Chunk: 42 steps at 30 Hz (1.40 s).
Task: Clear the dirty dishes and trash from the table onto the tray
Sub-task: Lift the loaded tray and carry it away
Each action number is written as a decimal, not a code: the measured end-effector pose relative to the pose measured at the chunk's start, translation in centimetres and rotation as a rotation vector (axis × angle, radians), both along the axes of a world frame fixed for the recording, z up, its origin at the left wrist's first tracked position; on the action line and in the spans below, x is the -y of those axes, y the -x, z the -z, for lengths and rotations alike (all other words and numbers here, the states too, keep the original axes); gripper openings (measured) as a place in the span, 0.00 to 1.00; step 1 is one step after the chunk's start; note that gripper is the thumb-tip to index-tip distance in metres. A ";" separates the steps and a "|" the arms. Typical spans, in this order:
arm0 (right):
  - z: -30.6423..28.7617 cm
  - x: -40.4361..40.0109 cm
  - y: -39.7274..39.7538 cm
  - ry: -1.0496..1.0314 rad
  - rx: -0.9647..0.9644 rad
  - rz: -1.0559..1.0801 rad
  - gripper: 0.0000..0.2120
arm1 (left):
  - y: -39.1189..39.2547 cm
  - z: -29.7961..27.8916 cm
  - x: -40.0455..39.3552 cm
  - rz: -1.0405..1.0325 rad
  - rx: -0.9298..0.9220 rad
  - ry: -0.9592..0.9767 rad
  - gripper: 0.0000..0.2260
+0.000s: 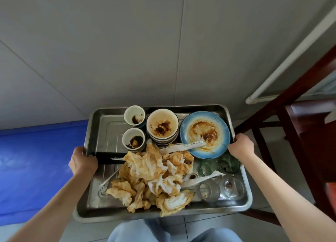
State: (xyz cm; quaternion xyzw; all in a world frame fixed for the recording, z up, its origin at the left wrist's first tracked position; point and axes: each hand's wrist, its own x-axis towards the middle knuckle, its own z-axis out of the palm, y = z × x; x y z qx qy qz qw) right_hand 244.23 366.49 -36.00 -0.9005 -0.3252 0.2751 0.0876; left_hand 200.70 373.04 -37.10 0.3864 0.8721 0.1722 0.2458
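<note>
— Carrying what? A steel tray (101,125), held in the air above the floor, bearing stained napkins (154,178), stacked bowls (162,127) and a blue plate (204,134).

— Fingers? Left hand (82,161) and right hand (241,145) grip opposite rims, fingers curled around the edges.

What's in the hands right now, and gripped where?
The metal tray, loaded with dirty dishes. The left hand grips its left rim, the right hand its right rim, both on the far half of the tray.

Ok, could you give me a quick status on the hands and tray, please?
Left hand and right hand grip the tray edges. Bowls, plate, glasses, napkins aboard. Wooden chair close right.
</note>
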 end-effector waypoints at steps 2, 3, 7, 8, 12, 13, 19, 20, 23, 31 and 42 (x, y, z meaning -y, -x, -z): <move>1.6 -0.1 -0.1 -0.002 -0.021 0.019 0.07 | -0.2 1.5 0.0 -0.008 0.002 0.007 0.17; 2.4 -0.2 -0.2 -0.003 -0.027 0.020 0.07 | -0.3 2.3 0.0 -0.010 0.002 0.009 0.17; 5.0 -0.5 -0.5 -0.007 -0.040 0.020 0.07 | -0.6 4.6 -0.4 -0.006 0.004 0.007 0.17; 5.6 -0.5 -0.6 -0.007 -0.043 0.019 0.07 | -0.7 5.1 -0.6 0.001 0.000 0.009 0.17; 7.3 -1.1 -0.8 -0.002 -0.036 0.008 0.07 | -1.0 6.6 -1.0 -0.007 0.004 0.007 0.18; 7.7 -1.2 -0.9 0.001 -0.034 0.008 0.07 | -1.0 7.0 -1.0 -0.005 0.001 0.010 0.18; 9.8 -1.6 -1.1 0.021 -0.033 -0.016 0.09 | -1.7 8.9 -1.4 0.004 -0.005 0.017 0.17; 10.1 -1.6 -1.2 0.023 -0.035 -0.014 0.09 | -1.7 9.2 -1.4 0.010 -0.008 0.016 0.17; 10.7 -1.7 -1.2 0.007 -0.034 -0.011 0.09 | -1.7 10.0 -1.8 0.017 -0.003 0.017 0.18; 11.0 -2.5 -1.1 -0.013 -0.044 0.003 0.07 | -1.5 10.3 -1.7 -0.006 0.011 0.020 0.18; 11.2 -3.3 -0.4 -0.005 -0.069 0.008 0.07 | -0.9 10.4 -1.0 -0.039 0.010 0.042 0.20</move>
